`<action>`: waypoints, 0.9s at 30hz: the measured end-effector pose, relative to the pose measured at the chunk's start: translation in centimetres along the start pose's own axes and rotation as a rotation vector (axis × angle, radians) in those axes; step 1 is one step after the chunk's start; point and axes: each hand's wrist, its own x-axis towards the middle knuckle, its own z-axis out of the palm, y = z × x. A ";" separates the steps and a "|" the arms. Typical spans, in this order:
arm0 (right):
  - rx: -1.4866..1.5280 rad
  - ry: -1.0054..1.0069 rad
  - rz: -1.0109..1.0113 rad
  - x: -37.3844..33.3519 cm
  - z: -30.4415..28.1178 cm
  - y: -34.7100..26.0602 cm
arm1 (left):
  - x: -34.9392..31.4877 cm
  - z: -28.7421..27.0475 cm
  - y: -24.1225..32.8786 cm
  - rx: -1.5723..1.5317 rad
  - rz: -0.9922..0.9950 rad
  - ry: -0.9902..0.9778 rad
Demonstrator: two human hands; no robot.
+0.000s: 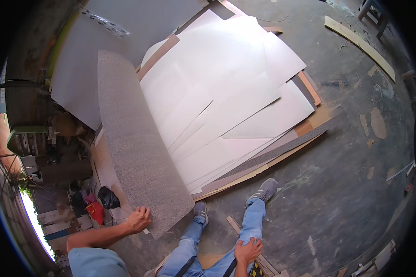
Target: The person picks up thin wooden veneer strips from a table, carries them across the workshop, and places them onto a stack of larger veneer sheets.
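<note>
My left hand (138,219) has its fingers curled over the near left edge of a long grey speckled sheet (134,138). The sheet stands tilted along the left side of a stack of large white sheets (222,83), curving a little along its length. My right hand (248,251) rests on my right leg near the knee, holding nothing, fingers apart. The white sheets lie fanned unevenly on the floor, over brown and dark grey sheets (272,157) that stick out at the near edge. What lies behind the grey sheet is partly hidden.
Large pale grey panels (78,64) lean at the far left. A black bag (108,197) and a red bag (95,212) lie beyond my left arm. A long wooden plank (360,46) lies on the concrete floor at the far right. Wood strips (234,225) lie between my feet.
</note>
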 end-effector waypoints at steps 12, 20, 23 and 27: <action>0.063 -0.010 -0.010 1.3 -1.5 1.3 | 29.3 -11.8 -3.3 -0.032 0.246 0.374; 0.082 -0.070 0.002 2.5 -3.9 0.7 | 38.9 -12.1 6.6 0.025 0.045 0.326; 0.090 -0.127 -0.004 3.4 -5.0 1.4 | 37.5 -12.4 11.9 -0.219 0.186 0.110; 0.092 -0.128 -0.058 3.8 -5.3 1.6 | 31.2 -11.2 16.3 -0.907 0.114 0.061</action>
